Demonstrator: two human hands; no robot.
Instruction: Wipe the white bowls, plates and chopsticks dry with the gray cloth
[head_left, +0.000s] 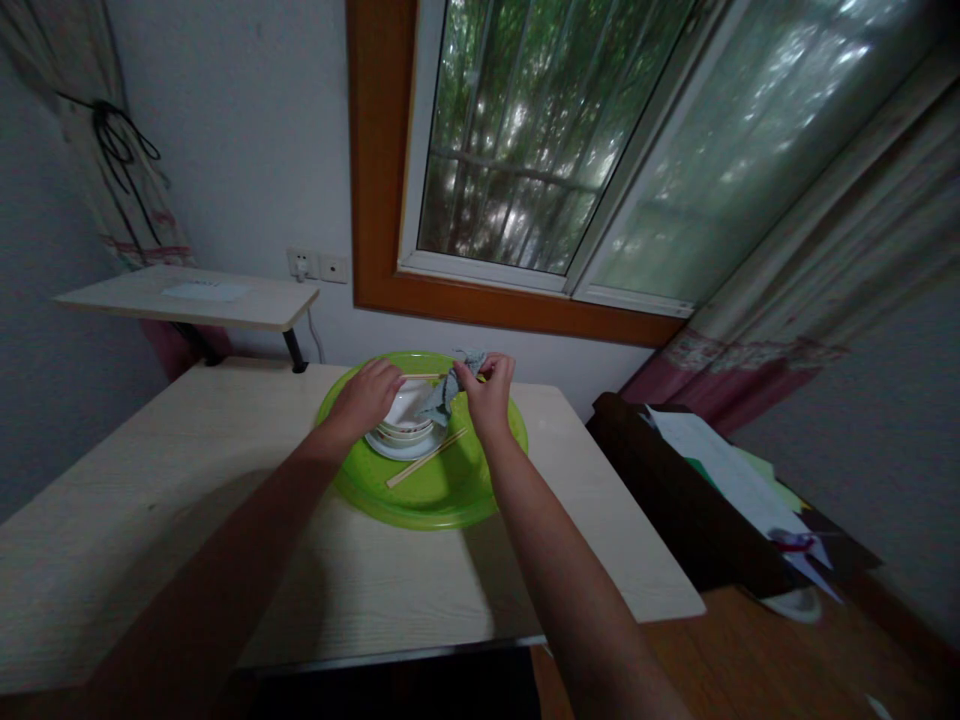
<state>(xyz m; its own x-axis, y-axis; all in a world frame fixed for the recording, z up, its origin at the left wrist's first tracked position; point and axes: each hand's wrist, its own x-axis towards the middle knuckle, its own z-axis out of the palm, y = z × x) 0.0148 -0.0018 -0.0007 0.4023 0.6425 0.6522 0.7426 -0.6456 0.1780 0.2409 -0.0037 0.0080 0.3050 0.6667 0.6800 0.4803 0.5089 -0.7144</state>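
A round green tray [472,495] lies on the table. On it sits a white plate [405,452] bearing stacked white bowls [405,410]. A pair of chopsticks [426,458] rests slantwise beside the plate, towards me. Above the bowls, my left hand [367,400] is closed at the left end of a thin light chopstick [421,377]; whether there is one or two I cannot tell. My right hand [489,393] pinches a crumpled grey cloth [442,397], which meets the chopstick's right end and hangs over the bowls' right side.
The pale wooden table [600,540] stands below a window [555,150]. A small raised shelf [255,300] holds a paper sheet at the left. Wall sockets [317,266] are behind it. At the right, papers [720,470] lie on a dark piece of furniture [660,500] next to curtains.
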